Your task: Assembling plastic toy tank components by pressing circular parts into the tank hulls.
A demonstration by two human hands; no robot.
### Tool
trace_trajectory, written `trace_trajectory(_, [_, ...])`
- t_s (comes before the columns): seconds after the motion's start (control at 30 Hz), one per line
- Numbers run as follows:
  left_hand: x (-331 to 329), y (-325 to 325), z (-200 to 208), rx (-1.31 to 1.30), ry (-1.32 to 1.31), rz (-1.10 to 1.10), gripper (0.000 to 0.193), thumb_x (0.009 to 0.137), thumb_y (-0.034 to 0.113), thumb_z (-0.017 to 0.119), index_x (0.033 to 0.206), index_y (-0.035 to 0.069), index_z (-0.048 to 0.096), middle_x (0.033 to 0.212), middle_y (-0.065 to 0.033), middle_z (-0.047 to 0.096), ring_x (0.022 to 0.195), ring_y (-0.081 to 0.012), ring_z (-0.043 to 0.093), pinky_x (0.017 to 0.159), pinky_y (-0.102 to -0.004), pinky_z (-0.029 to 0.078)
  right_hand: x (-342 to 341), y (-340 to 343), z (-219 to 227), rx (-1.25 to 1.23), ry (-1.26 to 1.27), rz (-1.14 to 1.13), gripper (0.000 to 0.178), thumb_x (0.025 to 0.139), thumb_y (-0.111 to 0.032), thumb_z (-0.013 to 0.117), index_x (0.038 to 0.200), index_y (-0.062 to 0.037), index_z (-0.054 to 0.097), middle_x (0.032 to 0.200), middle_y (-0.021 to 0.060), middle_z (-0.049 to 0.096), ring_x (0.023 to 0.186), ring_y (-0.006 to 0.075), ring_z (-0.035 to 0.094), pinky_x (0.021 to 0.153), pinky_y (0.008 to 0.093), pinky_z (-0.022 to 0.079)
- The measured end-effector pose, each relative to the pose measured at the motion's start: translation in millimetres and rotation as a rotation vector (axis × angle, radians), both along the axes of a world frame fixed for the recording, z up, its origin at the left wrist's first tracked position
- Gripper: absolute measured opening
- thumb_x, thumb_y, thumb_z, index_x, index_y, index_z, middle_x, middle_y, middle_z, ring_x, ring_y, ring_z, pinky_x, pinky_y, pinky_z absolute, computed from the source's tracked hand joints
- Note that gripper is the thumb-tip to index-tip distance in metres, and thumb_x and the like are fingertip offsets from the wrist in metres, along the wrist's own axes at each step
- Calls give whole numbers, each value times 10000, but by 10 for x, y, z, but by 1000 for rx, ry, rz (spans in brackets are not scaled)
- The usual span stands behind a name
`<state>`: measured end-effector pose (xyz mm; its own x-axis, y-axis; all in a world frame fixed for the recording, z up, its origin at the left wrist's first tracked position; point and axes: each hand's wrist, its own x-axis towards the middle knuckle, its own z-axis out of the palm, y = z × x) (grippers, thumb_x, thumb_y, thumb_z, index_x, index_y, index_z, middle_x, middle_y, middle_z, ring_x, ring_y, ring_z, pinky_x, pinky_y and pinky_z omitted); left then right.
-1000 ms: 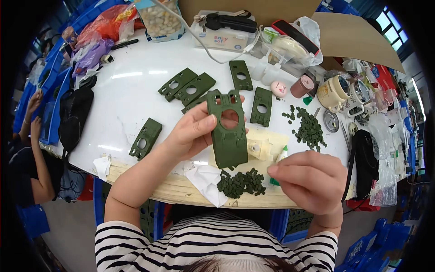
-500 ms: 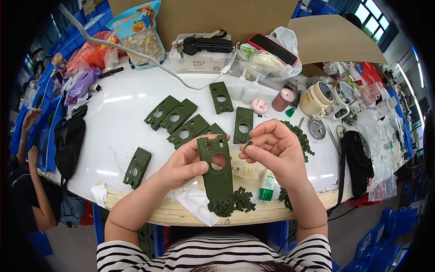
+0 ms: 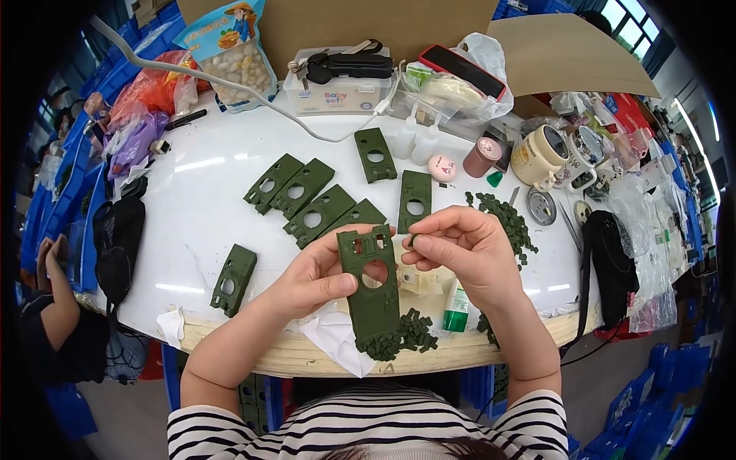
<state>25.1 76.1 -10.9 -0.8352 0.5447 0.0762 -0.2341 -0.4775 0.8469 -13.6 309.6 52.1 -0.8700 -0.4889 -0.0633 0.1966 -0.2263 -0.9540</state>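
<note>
My left hand [image 3: 316, 280] is closed round the side of a dark green plastic model tank hull [image 3: 374, 307], tilted upright above the table's front edge. A large round hole and small openings near its upper end show through. Just right of that upper end, my right hand [image 3: 464, 245] pinches a small green plastic part [image 3: 412, 240] between thumb and forefinger. Fingers hide most of the part. Below the hull lies a heap of small green parts [image 3: 418, 331]. Several more hulls [image 3: 313, 217] lie flat beyond my hands, and one hull [image 3: 234, 280] lies apart at left.
Right of my hands are another heap of small green parts [image 3: 510, 226] and a white-and-green tube [image 3: 456, 308]. White tissue [image 3: 337, 341] lies at the front edge. Behind stand dropper bottles [image 3: 423, 144], a pink jar [image 3: 482, 157], mugs [image 3: 537, 157] and a clear box [image 3: 337, 100]. A cable [image 3: 253, 98] crosses the back.
My right hand has moved slightly left, bringing the small part nearer the hull's upper end. The left hand still holds the hull. The view has shifted a little.
</note>
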Motion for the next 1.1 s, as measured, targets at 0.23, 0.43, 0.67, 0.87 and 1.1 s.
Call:
trace_trajectory(0.23, [31, 28, -33, 46, 42, -18, 675, 879, 127, 699, 1442, 43, 336, 1375, -110, 492, 1151, -215, 572, 1009, -403, 465, 26, 22, 10, 39, 86, 41, 193, 907, -36, 653, 1085, 38, 659, 958, 91, 701, 850, 143, 696, 733, 230, 555])
trace_trajectory(0.43, [35, 42, -20, 38, 85, -32, 691, 861, 45, 707, 1435, 43, 323, 1344, -112, 512, 1177, -208, 558, 1014, -395, 467, 177, -17, 89, 108, 326, -51, 158, 896, -22, 661, 1039, 45, 670, 938, 72, 706, 828, 115, 686, 728, 223, 551])
trace_trajectory(0.67, [70, 77, 45, 25, 74, 5, 720, 836, 2, 721, 1430, 37, 316, 1348, -111, 485, 1185, -220, 556, 984, -368, 494, 251, -82, 117, 215, 432, -64, 100, 860, 19, 681, 958, 35, 670, 901, 93, 701, 780, 107, 663, 669, 218, 523])
trace_trajectory(0.87, [90, 107, 69, 25, 67, 60, 739, 818, -44, 719, 1431, 42, 315, 1365, -111, 433, 1190, -214, 555, 892, -311, 548, 250, -93, 94, 349, 762, -103, 96, 798, -50, 746, 879, -49, 694, 1036, 83, 624, 905, 155, 573, 758, 272, 468])
trace_trajectory(1.1, [129, 119, 93, -97, 2, 72, 794, 735, 51, 818, 1389, 48, 368, 1368, -118, 479, 1212, -235, 546, 1004, -368, 487, 272, -122, 39, 362, 703, -106, 84, 752, -88, 751, 811, -76, 693, 1124, 90, 578, 1048, 229, 500, 894, 346, 407])
